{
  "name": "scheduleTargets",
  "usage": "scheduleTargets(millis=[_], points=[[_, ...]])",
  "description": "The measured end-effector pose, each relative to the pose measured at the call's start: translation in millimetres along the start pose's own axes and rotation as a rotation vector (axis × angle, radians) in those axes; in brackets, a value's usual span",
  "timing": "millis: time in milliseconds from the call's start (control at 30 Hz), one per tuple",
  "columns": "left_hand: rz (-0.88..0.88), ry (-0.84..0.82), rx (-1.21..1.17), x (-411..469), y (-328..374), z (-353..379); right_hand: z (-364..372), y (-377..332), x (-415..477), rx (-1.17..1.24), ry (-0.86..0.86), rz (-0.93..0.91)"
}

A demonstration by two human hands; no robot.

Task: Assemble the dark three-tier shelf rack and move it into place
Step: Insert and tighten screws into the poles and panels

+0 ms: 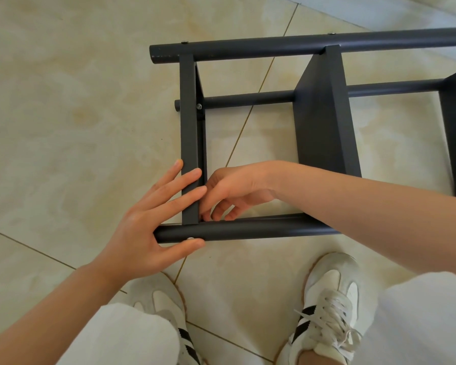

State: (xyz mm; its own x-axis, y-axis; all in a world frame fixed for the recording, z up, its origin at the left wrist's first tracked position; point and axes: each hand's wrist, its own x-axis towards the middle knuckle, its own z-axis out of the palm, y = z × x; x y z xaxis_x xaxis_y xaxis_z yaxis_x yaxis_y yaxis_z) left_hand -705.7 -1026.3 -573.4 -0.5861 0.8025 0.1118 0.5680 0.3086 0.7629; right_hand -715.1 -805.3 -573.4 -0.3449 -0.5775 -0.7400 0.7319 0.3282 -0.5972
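Note:
The dark shelf rack [324, 114] lies on its side on the tiled floor. Its end shelf [188, 114] meets the near pole [248, 229] at a corner just in front of me. My left hand [148, 227] lies flat with straight fingers across the end shelf's edge and the pole's end, the thumb beside a silver screw head [190, 238]. My right hand [237, 191] reaches inside the frame to that same corner with curled fingers. Its fingertips are hidden behind the shelf edge, so whatever they hold is out of sight.
The far pole [274, 47] and a lower pole [248, 100] carry fitted screws, one with a nut [199, 106]. My two white shoes [166, 306] [332, 299] stand just short of the near pole. Pale floor tiles [77, 114] stretch to the left.

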Motion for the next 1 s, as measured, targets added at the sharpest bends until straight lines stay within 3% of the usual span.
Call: scheduleTargets(millis=[300,467,700,867,1000], points=[[-0.005,-0.002,0.0,0.0,0.0,0.4,1.7,1.0,-1.2,0.033,-0.01,-0.03],[-0.004,0.001,0.006,0.6,0.9,0.2,4.6,2.3,1.3,-0.065,0.064,-0.012],[0.004,0.002,0.006,0.3,1.1,0.4,3.5,6.0,2.2,0.066,-0.02,-0.032],[0.002,0.004,0.006,0.7,1.2,0.8,3.2,3.7,4.6,-0.002,0.085,0.001],[0.003,0.004,0.005,0.8,1.4,1.0,1.0,4.7,0.5,0.087,-0.016,-0.018]])
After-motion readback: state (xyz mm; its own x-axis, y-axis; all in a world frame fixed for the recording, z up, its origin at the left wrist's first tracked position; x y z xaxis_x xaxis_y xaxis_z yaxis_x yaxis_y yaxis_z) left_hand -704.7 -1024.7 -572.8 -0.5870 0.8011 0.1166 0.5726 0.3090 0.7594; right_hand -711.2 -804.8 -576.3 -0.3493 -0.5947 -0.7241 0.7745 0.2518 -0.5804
